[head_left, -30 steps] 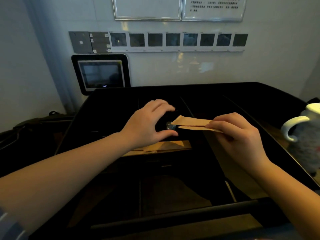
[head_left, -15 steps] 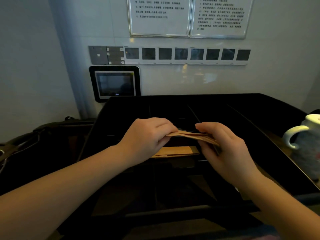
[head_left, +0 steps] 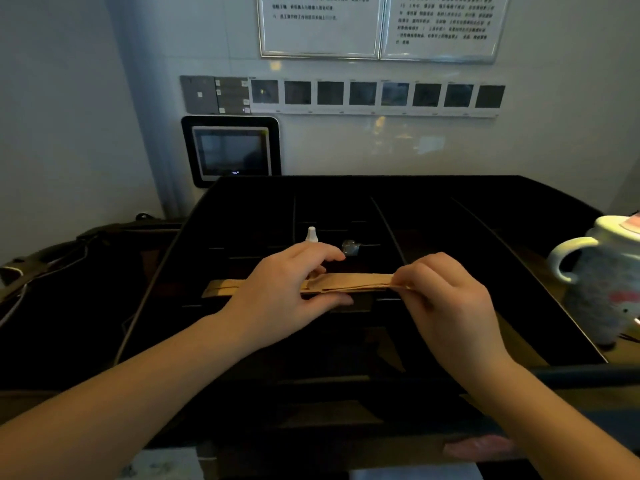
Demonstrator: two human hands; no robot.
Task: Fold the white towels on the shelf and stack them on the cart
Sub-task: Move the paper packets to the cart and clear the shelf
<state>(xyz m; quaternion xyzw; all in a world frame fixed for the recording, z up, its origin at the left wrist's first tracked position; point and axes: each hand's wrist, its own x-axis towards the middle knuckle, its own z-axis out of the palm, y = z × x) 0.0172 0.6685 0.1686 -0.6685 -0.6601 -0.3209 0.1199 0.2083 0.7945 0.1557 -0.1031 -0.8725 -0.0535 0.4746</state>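
While both hands (head_left: 287,285) (head_left: 446,299) pinch brown paper packets (head_left: 349,283), the dim tray (head_left: 433,209) hides detail.

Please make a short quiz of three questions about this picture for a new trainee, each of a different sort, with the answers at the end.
1. True or false: the right hand pinches one end of the flat brown paper packets.
2. Which object stands at the right edge of the picture? A) a white mug B) a folded white towel C) a spray bottle
3. Fill in: the small white bottle tip shows just beyond the ___ hand.

Key:
1. True; the left hand holds the same packets further along.
2. A, the white mug.
3. left
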